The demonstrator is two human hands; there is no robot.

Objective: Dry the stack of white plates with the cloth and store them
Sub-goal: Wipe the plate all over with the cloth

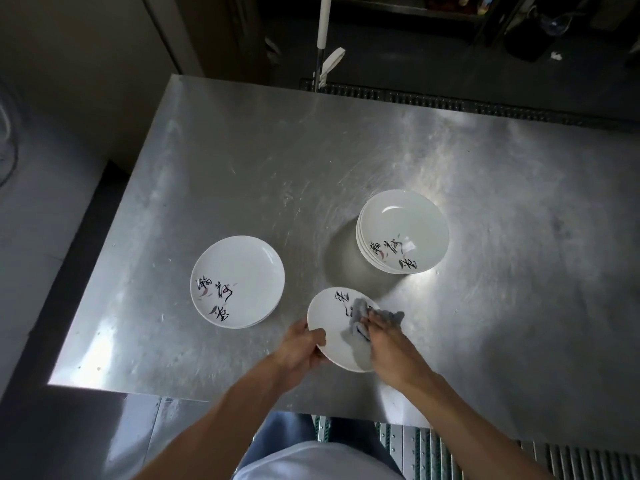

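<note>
Reading across the steel table [242,168] from the left: first a low pile of plates [237,282], face up, lettering showing, taken here as the dried ones; hard to count by the rims at this angle, perhaps two or three. Next, near the front edge, the left hand [301,351], curled round the left rim of a single plate [332,337], thumb on the upper face, fingers underneath, the plate tilted. Then the right hand [388,348], fingers bent over a bunched grey cloth [381,318], holding it pressed to the plate's right half, over part of the painted lettering. Farther right and back, well apart from both hands, a taller stack of plates [403,232], several deep, judged to be awaiting the cloth. By that reckoning, early in the drying: few done, one in hand, more left than finished. Nothing stored yet; no shelf or cupboard for the plates identifiable in view.
</note>
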